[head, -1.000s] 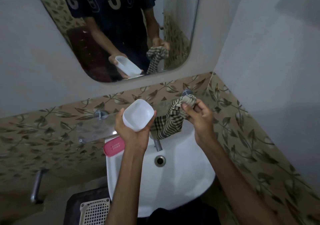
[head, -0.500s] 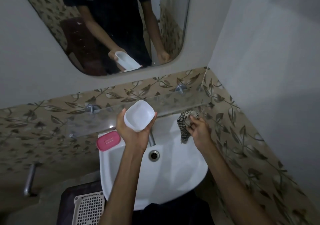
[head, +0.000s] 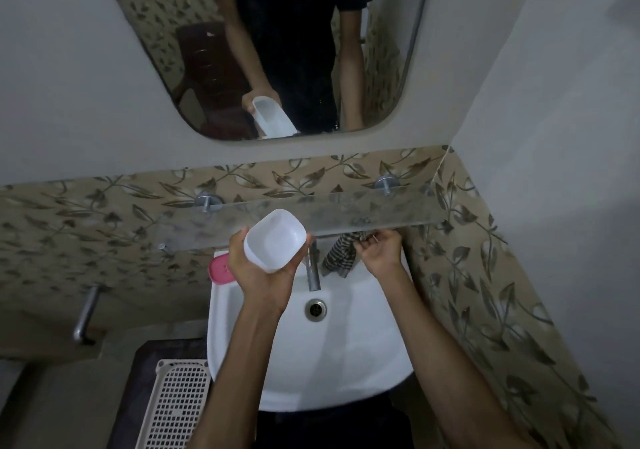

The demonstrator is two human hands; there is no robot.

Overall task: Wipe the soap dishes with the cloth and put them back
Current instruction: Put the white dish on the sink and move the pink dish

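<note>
My left hand [head: 264, 275] grips a white soap dish [head: 275, 239] from below, holding it tilted above the back of the white sink [head: 346, 355]. A pink soap dish [head: 221, 268] lies on the sink's back left corner. My right hand [head: 379, 251] pinches the striped cloth [head: 341, 254] at the sink's back right, just under the glass shelf [head: 363, 214]. The cloth hangs down beside the tap [head: 313, 268].
The frosted glass shelf runs along the leaf-patterned tiled wall above the sink. A mirror [head: 277, 50] hangs higher up. A metal bar [head: 85, 313] sticks out at the left. A beige perforated basket [head: 180, 403] stands on a dark stool at the lower left.
My right hand has lowered the cloth from shelf height to the sink's back right, under the shelf. The left hand keeps the white dish in about the same place.
</note>
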